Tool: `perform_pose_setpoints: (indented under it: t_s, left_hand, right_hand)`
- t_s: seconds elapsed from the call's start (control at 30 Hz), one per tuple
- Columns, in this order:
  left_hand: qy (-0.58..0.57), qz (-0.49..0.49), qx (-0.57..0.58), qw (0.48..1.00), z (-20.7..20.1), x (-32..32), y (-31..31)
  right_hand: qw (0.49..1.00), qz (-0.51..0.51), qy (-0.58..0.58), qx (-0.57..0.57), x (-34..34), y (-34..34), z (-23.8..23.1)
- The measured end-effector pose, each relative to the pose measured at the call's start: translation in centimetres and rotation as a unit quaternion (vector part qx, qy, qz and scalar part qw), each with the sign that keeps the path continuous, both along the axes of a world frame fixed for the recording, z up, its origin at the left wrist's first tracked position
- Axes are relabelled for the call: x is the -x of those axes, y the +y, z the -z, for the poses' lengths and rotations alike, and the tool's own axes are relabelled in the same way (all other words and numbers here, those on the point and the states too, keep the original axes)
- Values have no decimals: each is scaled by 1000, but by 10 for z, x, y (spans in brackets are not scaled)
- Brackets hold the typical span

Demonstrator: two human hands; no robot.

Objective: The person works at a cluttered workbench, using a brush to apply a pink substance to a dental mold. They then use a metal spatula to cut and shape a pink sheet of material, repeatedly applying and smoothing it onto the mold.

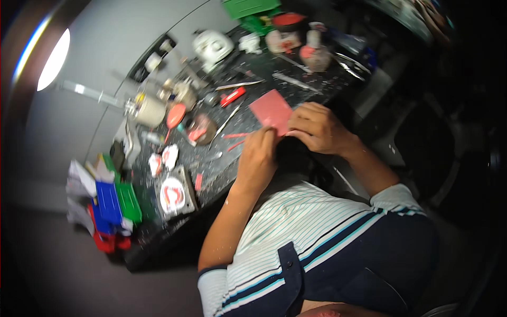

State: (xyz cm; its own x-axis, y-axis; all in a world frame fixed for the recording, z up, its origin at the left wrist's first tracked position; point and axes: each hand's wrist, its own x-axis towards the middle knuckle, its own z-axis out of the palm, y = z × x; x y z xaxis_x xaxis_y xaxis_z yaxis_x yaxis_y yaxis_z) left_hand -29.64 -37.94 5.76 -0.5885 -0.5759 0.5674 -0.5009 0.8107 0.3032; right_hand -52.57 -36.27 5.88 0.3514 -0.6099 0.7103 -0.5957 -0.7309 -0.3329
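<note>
A square pink wax sheet is held up above the front edge of the dark workbench. The fingers of my left hand pinch its lower left edge. On its lower right edge, the thumb and fingers of my right hand are closed. Thin pink strips lie on the bench just left of my left hand. Farther left, a plaster dental cast with pink wax sits in a metal frame. Two smaller white and pink cast pieces lie behind it.
Beyond the strips lie a slim metal tool and a small red object. Jars and a glass container stand along the wall. Blue and green trays are heaped at the left end. A lamp shines at upper left.
</note>
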Motion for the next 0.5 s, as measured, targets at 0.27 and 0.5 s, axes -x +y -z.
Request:
perform_pose_setpoints:
  t_s: [0.27, 0.5]
  left_hand:
    - [-69, 9, 42, 997, -9, 16, 4]
    - [-95, -16, 7, 995, -24, 19, 13]
  right_hand:
    - [994, -38, -91, 50, 9, -11, 36]
    - [982, -78, -139, 103, 9, -14, 51]
